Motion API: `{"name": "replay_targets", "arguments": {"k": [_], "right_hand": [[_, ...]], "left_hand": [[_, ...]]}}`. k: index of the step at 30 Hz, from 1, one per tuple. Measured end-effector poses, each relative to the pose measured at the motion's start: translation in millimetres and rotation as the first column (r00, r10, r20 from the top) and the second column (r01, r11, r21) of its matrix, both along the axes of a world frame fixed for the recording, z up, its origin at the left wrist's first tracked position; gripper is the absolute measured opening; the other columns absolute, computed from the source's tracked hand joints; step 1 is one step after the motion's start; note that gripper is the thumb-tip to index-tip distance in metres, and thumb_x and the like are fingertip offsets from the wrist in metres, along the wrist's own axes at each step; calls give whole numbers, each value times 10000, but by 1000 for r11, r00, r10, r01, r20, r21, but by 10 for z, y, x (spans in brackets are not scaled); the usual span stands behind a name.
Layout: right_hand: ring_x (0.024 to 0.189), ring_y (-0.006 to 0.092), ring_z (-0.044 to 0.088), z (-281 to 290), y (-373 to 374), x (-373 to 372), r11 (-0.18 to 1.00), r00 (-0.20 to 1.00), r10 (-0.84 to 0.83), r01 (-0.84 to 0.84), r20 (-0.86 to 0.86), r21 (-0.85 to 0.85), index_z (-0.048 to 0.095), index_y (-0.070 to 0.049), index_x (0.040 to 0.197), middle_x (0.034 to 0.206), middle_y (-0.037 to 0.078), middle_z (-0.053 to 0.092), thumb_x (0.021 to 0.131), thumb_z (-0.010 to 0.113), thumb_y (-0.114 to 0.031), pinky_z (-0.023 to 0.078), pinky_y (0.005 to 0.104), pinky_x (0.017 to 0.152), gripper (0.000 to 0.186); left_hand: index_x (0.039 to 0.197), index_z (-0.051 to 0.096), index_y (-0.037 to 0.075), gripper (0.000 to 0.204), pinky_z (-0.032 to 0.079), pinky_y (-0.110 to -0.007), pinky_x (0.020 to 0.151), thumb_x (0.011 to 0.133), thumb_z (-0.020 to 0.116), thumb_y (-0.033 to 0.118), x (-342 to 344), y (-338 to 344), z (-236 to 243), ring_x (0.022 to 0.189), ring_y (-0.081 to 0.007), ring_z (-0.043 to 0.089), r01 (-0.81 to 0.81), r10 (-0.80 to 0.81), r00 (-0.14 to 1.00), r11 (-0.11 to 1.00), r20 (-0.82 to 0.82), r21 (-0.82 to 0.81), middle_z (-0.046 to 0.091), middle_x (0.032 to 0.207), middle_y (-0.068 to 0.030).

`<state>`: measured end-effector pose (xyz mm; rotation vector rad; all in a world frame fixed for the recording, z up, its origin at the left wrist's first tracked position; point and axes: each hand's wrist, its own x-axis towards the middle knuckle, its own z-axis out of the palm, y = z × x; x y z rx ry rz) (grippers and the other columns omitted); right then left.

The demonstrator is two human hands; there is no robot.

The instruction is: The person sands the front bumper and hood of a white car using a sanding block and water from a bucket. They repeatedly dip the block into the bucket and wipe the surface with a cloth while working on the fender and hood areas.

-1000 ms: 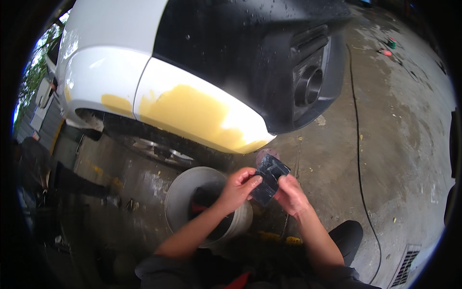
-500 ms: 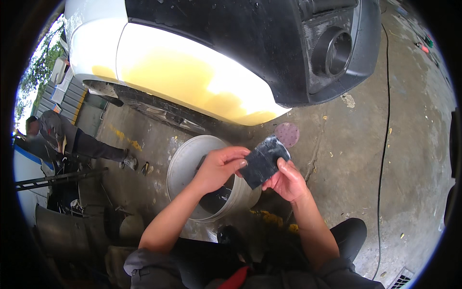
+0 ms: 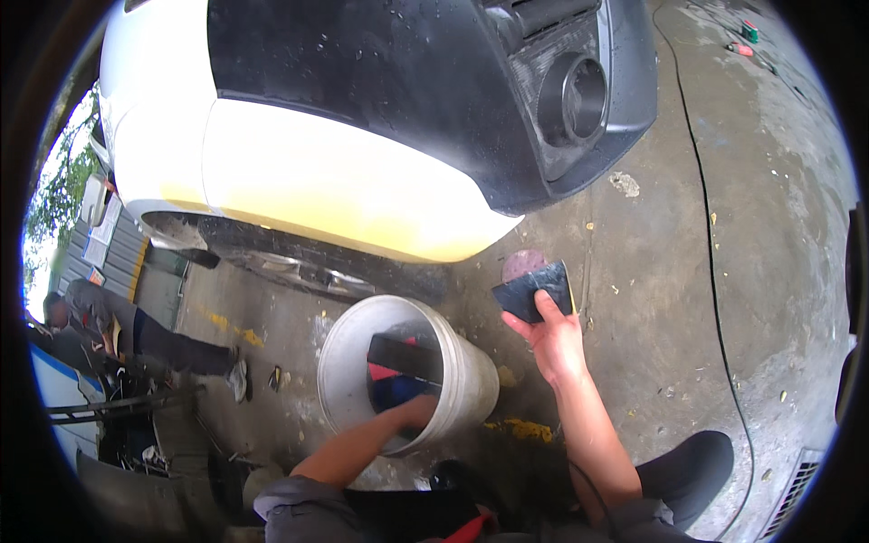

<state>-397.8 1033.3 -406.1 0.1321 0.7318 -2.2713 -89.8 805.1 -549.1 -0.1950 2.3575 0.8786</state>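
Observation:
A dark sheet of sandpaper (image 3: 525, 294) is pinched in my right hand (image 3: 554, 344), thumb on top and fingers underneath; a pale yellowish edge shows at its right side. It is held up right of the white bucket (image 3: 484, 376). My left hand (image 3: 418, 412) reaches down inside that bucket, and its fingers are hidden. Beside it in the bucket lie a long black block (image 3: 405, 357), something red (image 3: 384, 372) and something dark blue (image 3: 391, 392). A round pinkish sanding disc (image 3: 523, 262) with small holes lies on the floor, partly covered by the sandpaper.
Ahead stands a vehicle with a white and yellow panel (image 3: 335, 199) and a black bumper (image 3: 362, 54). A black cable (image 3: 699, 172) runs along the concrete floor at right. Far left, another person (image 3: 158, 339) bends over near metal parts; a floor grate (image 3: 792, 493) is at lower right.
My left hand has let go of the sandpaper and gone down into the bucket. My right hand keeps the sheet and has moved slightly right. The view has shifted.

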Motion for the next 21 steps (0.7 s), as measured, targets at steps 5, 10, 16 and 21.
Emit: {"name": "replay_targets", "arguments": {"k": [5,10,16,21], "right_hand": [[1100,243,694,-145,209,116,977,966,-212,209,149,36,628,-68,1235,1213,77,696,1044,632,-226,635,434,885,248],[1160,241,657,280,233,118,909,907,-415,411,77,64,606,-31,1309,1252,98,671,1074,601,-252,603,447,969,322],[1384,382,529,1290,-373,174,845,436,-182,528,-881,87,423,40,1519,1510,245,516,1014,622,-108,427,453,1155,563],[1497,466,365,1361,-979,157,636,-68,54,772,-996,-18,379,44,1543,1618,296,349,633,737,52,347,543,1186,978]], "left_hand": [[995,755,64,315,497,-362,555,945,648,356,-381,204,647,628,-211,654,-429,278,717,899,640,89,714,798,-103],[752,574,107,356,418,-292,504,1056,547,291,-1456,193,3054,562,-146,547,-572,677,714,414,181,708,586,663,-41],[1219,642,-2,363,609,-380,904,1103,496,310,-1966,229,4152,985,-252,738,-433,718,610,656,-335,618,746,1091,-140],[1128,729,37,205,567,-398,883,950,671,120,-1485,120,2377,988,-310,731,-503,419,638,862,-646,63,761,1048,-116]]}}
